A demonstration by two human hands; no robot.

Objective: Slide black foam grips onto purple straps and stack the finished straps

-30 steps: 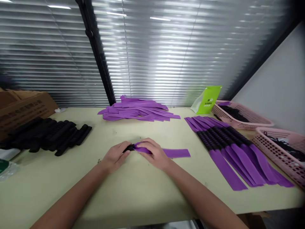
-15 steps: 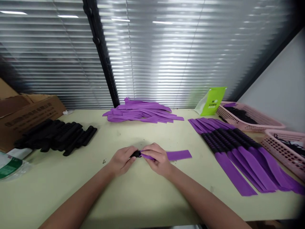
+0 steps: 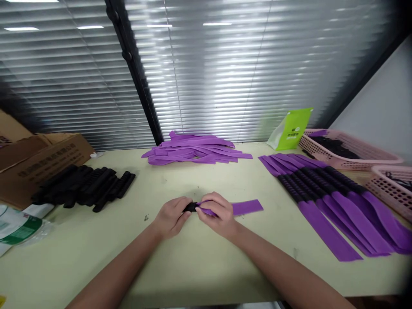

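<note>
My left hand [image 3: 174,216] is closed around a black ridged grip sleeve [image 3: 191,207], most of it hidden by the fingers. My right hand [image 3: 219,214] pinches a purple strap [image 3: 247,207] close to one end, right at the mouth of the sleeve. The strap's other end sticks out to the right, past my knuckles, over the table. Fingers cover the place where strap and sleeve meet, so I cannot tell how far the strap is inside.
Black sleeves [image 3: 82,184] lie piled at left by a cardboard box [image 3: 51,161]. Purple straps [image 3: 196,150] are heaped at the back. Straps with sleeves on them [image 3: 322,193] lie at right, near pink baskets [image 3: 363,162] and a green bag [image 3: 293,128].
The view has shifted and tilted slightly. Both hands still hold the sleeve and the strap, and the strap end now sits close against the sleeve's opening.
</note>
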